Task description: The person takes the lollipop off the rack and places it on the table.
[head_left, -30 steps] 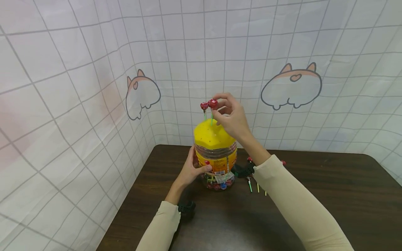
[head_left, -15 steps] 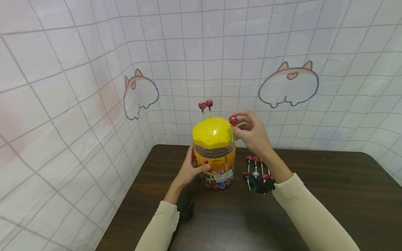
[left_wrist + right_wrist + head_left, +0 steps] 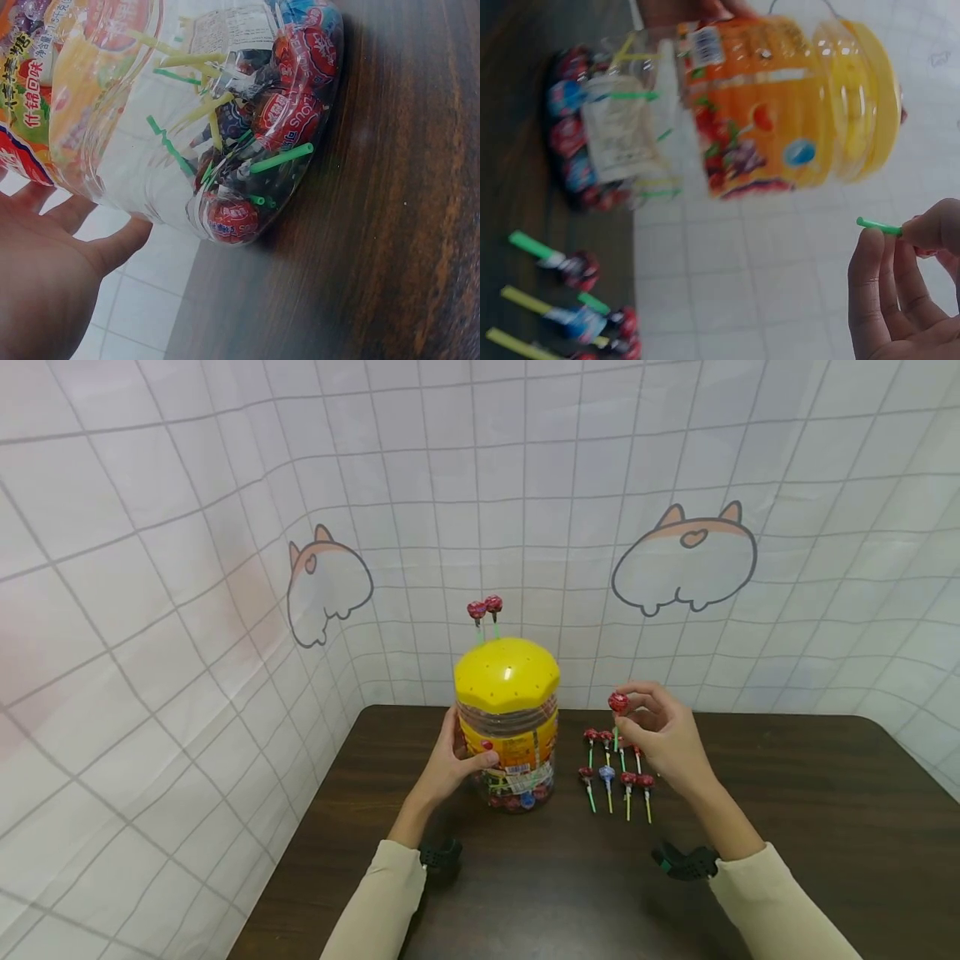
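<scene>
A clear plastic candy jar (image 3: 517, 752) with a yellow lid (image 3: 507, 675) stands upright on the table. My left hand (image 3: 444, 767) grips its left side, thumb across the front label. Two red-wrapped lollipops (image 3: 492, 605) stick up from the back of the lid, which is dotted with small holes. To the right, my right hand (image 3: 666, 735) pinches another red lollipop (image 3: 618, 702) by its green stick, head up. In the right wrist view, the stick's end (image 3: 879, 226) pokes out past the fingertips. Loose lollipops (image 3: 291, 120) fill the jar's bottom, seen in the left wrist view.
Several lollipops lie in two rows on the dark wooden table (image 3: 540, 893), right of the jar; one in the near row has a blue wrapper (image 3: 607, 773). A white grid-patterned curtain (image 3: 555, 527) with cartoon prints hangs behind and to the left.
My right hand has moved from above the lid, right and down to over the lollipop rows, carrying one lollipop away from the lid. My left hand keeps its hold on the jar.
</scene>
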`<state>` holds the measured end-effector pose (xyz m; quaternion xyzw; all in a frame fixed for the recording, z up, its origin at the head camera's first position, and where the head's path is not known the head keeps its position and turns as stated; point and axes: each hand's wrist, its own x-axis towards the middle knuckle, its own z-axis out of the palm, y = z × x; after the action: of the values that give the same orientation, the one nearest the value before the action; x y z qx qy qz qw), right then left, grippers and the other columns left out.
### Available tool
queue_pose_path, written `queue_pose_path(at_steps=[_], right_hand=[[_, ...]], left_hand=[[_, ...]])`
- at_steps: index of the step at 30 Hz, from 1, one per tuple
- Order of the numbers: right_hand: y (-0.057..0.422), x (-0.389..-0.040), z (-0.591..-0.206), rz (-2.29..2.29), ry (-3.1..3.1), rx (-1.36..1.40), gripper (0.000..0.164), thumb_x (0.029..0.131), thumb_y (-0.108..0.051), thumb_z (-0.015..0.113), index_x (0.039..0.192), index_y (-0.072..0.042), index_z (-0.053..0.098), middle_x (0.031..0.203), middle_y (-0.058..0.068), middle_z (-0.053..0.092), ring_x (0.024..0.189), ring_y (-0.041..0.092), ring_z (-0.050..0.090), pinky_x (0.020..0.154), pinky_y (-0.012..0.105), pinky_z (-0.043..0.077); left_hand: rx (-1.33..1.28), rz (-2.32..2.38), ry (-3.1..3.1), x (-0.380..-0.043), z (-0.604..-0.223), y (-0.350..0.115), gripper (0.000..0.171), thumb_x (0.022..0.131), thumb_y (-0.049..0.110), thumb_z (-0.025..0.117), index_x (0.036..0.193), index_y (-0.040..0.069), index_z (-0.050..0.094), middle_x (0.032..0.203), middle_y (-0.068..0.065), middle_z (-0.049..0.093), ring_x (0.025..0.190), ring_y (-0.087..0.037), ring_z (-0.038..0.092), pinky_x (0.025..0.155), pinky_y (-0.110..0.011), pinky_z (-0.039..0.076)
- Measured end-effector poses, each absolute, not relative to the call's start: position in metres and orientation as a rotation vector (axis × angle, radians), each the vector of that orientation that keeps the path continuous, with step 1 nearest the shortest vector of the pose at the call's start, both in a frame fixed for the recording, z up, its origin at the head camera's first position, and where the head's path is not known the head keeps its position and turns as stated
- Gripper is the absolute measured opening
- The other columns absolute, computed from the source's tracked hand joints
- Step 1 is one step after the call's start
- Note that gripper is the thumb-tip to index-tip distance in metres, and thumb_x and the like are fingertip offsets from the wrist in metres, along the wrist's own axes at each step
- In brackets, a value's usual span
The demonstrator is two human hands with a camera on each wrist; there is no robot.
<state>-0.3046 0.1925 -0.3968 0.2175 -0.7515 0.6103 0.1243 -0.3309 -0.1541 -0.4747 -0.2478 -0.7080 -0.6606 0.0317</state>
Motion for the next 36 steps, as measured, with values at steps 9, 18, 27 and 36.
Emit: queue_pose_path(at_steps=[9, 18, 27, 36], right_hand=[[0.222, -0.297, -0.426, 1.759, -2.220, 0.583, 0.035, 0.097, 0.000, 0.064, 0.131, 0.000, 0.057, 0.097, 0.004, 0.067, 0.070, 0.018, 0.066, 0.061, 0.032, 0.060], [0.243, -0.304, -0.443, 1.779, -2.186, 0.582, 0.036, 0.096, 0.005, 0.064, 0.131, 0.004, 0.056, 0.098, 0.008, 0.067, 0.072, 0.017, 0.066, 0.060, 0.028, 0.059], [0.268, -0.314, -0.461, 1.782, -2.244, 0.524, 0.037, 0.098, 0.004, 0.061, 0.133, 0.002, 0.053, 0.098, -0.002, 0.065, 0.080, 0.016, 0.068, 0.064, 0.034, 0.062], [0.275, -0.317, -0.472, 1.779, -2.358, 0.506, 0.039, 0.099, -0.001, 0.063, 0.135, 0.004, 0.049, 0.100, 0.013, 0.061, 0.076, 0.018, 0.070, 0.068, 0.038, 0.064]], left_hand=[[-0.738, -2.021, -2.195, -0.331, -0.476, -0.152, 0.096, 0.091, 0.026, 0.080, 0.160, 0.039, 0.014, 0.152, -0.005, 0.042, 0.134, -0.028, 0.054, 0.110, -0.052, 0.049], [-0.740, -2.014, -2.186, -0.330, -0.475, -0.154, 0.096, 0.090, 0.028, 0.081, 0.160, 0.037, 0.015, 0.152, -0.007, 0.042, 0.134, -0.031, 0.053, 0.108, -0.052, 0.050], [-0.735, -2.008, -2.204, -0.331, -0.472, -0.155, 0.097, 0.089, 0.033, 0.081, 0.160, 0.040, 0.015, 0.150, -0.006, 0.043, 0.132, -0.030, 0.055, 0.107, -0.049, 0.052], [-0.744, -2.009, -2.215, -0.332, -0.474, -0.154, 0.093, 0.092, 0.028, 0.079, 0.160, 0.037, 0.015, 0.150, -0.007, 0.042, 0.132, -0.029, 0.054, 0.108, -0.048, 0.051]])
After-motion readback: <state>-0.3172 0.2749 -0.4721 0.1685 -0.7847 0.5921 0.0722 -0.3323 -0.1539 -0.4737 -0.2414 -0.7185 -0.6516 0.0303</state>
